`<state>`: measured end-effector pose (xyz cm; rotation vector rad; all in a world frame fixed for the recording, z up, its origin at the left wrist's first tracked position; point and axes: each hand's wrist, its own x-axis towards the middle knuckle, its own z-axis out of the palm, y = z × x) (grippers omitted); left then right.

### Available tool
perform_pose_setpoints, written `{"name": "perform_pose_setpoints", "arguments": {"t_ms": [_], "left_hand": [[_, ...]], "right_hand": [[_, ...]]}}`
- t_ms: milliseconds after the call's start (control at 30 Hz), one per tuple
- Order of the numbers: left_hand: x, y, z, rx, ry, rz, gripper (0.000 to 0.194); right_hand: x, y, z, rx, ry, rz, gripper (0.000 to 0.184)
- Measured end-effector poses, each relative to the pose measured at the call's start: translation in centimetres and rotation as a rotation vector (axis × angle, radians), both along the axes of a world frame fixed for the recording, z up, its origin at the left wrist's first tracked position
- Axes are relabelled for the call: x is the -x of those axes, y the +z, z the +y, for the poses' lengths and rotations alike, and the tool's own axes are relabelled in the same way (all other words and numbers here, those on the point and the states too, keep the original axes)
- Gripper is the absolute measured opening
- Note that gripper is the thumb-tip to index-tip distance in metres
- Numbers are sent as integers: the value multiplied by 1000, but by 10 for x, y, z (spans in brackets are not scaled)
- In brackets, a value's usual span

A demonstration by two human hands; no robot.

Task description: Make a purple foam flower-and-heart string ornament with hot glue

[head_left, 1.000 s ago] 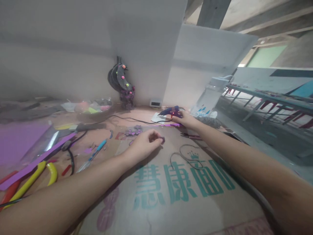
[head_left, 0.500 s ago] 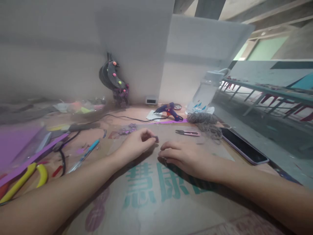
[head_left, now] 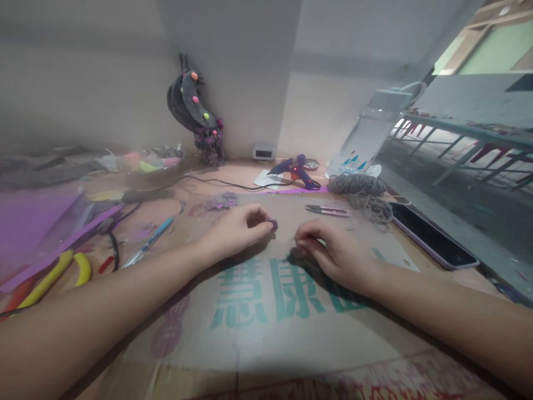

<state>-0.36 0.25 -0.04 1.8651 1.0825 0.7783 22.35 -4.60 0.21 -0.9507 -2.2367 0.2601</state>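
My left hand (head_left: 247, 225) pinches a small dark purple piece (head_left: 273, 223) between thumb and fingertips, just above the cardboard sheet (head_left: 200, 344) with green characters. Across a small gap, my right hand (head_left: 337, 253) has thumb and index finger pressed together; whatever may be between them is too small to make out. Behind the left hand lies a cluster of small purple pieces (head_left: 222, 201). Thread snips (head_left: 328, 211) with a pink handle rest beyond the right hand. Farther back is a blue glue gun (head_left: 300, 173) with a red light on, beside a white pad (head_left: 266, 179).
Grey yarn (head_left: 362, 186), a phone (head_left: 433, 236) and a water bottle (head_left: 366, 133) stand to the right. A grey wreath with pompoms (head_left: 187, 105) leans on the back panel. At left are a blue pen (head_left: 154, 238), yellow handles (head_left: 83, 269) and a purple sheet (head_left: 37, 222).
My right hand has moved right, away from the left, and its fingers have curled into a pinch. My left hand still grips the purple piece. The camera view has shifted slightly.
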Motion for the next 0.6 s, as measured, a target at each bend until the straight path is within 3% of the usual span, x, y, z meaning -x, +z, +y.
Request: {"name": "perform_pose_setpoints", "arguments": {"t_ms": [100,333,600], "left_hand": [[1,-2,-1,-19,-56,13,17],[-1,2,-5,-56,-103,56,17],[0,0,-4,-164,-152,95,18]], "right_hand": [[0,-2,10,-60,-39,55,19],[-1,4,12,-124,42,-76,15],[1,5,16,-201,38,-95,11]]}}
